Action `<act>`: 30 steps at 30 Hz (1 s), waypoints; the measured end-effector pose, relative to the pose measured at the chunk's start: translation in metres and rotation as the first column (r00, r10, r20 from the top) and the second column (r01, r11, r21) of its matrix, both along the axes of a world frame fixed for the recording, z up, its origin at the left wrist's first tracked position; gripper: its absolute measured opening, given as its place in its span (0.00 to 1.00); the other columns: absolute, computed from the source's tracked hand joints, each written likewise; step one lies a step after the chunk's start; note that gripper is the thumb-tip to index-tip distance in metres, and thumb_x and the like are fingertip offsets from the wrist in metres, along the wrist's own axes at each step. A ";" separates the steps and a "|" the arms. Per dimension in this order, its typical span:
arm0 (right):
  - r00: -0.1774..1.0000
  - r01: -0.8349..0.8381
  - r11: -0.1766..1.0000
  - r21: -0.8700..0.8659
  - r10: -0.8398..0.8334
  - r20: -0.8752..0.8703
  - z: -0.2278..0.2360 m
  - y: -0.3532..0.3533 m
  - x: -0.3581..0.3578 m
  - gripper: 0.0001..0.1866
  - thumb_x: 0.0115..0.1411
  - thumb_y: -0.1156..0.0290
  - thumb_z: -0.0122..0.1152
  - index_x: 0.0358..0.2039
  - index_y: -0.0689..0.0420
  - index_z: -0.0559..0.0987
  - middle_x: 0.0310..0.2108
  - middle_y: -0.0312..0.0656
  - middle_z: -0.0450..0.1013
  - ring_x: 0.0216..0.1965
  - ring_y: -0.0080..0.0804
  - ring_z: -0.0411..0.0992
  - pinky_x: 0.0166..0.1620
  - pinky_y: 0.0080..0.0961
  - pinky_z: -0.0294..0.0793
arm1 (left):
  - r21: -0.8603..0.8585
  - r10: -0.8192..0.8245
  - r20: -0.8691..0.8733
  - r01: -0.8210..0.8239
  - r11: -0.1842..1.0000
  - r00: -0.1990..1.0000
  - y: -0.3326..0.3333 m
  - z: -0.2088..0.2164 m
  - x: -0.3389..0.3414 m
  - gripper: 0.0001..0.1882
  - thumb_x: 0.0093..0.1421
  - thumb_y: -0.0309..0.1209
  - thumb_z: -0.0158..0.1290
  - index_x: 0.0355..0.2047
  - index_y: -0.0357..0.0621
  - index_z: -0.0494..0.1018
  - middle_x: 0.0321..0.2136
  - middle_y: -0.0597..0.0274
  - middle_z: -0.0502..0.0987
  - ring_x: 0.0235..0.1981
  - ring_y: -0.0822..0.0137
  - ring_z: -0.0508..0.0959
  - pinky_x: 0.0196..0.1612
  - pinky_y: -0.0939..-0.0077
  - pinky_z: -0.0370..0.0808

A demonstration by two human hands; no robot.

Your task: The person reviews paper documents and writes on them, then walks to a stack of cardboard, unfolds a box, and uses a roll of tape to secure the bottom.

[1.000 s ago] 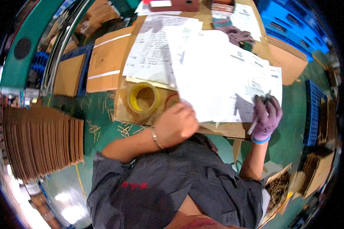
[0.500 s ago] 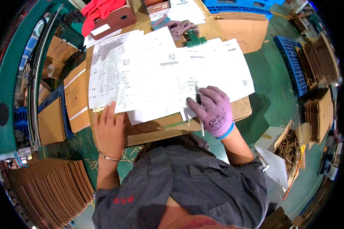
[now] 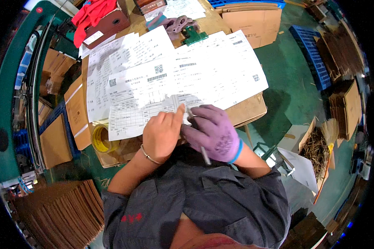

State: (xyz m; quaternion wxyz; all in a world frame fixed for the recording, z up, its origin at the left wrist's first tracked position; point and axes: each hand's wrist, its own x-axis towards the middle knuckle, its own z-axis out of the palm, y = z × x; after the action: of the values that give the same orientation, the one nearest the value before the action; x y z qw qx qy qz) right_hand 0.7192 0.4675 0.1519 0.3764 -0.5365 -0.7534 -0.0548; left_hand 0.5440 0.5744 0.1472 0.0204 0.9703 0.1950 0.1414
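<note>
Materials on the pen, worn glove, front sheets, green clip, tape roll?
Pen: metal or plastic; smooth pale-grey barrel, too blurred to settle.
Glove: probably knit fabric, matte purple; close-fitting, with a blue cuff.
Sheets: paper, matte white; thin, overlapping, printed.
Clip: painted metal or plastic; even green.
Tape roll: likely plastic film; shiny yellow ring.

I see left hand [image 3: 161,133] on printed form [image 3: 131,118], gloved right hand [image 3: 214,133] beside it gripping 1 pen [image 3: 205,156] (green clip [image 3: 194,37] beyond).
</note>
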 end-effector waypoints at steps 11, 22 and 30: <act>0.503 0.780 0.595 -0.195 -0.781 -0.371 -0.063 -0.048 0.157 0.29 0.59 0.67 0.68 0.58 0.64 0.71 0.50 0.52 0.75 0.52 0.44 0.73 0.57 0.37 0.70 | 0.100 0.086 0.047 -0.090 0.991 0.995 0.001 0.007 0.004 0.16 0.53 0.25 0.54 0.43 0.44 0.79 0.36 0.58 0.76 0.37 0.55 0.76 0.36 0.65 0.76; 0.519 0.802 0.564 -0.197 -0.821 -0.238 -0.066 -0.035 0.168 0.28 0.59 0.73 0.68 0.59 0.65 0.71 0.51 0.49 0.75 0.51 0.37 0.74 0.56 0.32 0.73 | 0.072 0.038 0.133 -0.048 0.996 0.990 -0.004 0.004 0.020 0.15 0.48 0.22 0.56 0.39 0.40 0.76 0.35 0.56 0.76 0.34 0.56 0.76 0.34 0.64 0.75; 0.775 0.195 0.979 -0.064 -0.194 -0.601 -0.031 -0.020 0.096 0.29 0.59 0.79 0.61 0.62 0.62 0.67 0.59 0.53 0.69 0.60 0.43 0.69 0.61 0.39 0.70 | 0.070 -0.080 0.361 0.058 0.996 0.929 -0.025 0.000 0.014 0.17 0.46 0.22 0.57 0.40 0.38 0.76 0.34 0.56 0.75 0.30 0.57 0.76 0.29 0.67 0.75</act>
State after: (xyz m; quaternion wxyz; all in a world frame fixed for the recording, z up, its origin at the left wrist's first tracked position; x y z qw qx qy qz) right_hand 0.8151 0.4478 0.1204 0.5897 -0.6003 -0.5344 0.0801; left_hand 0.5581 0.5492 0.1474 0.0329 0.9338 0.1495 0.3233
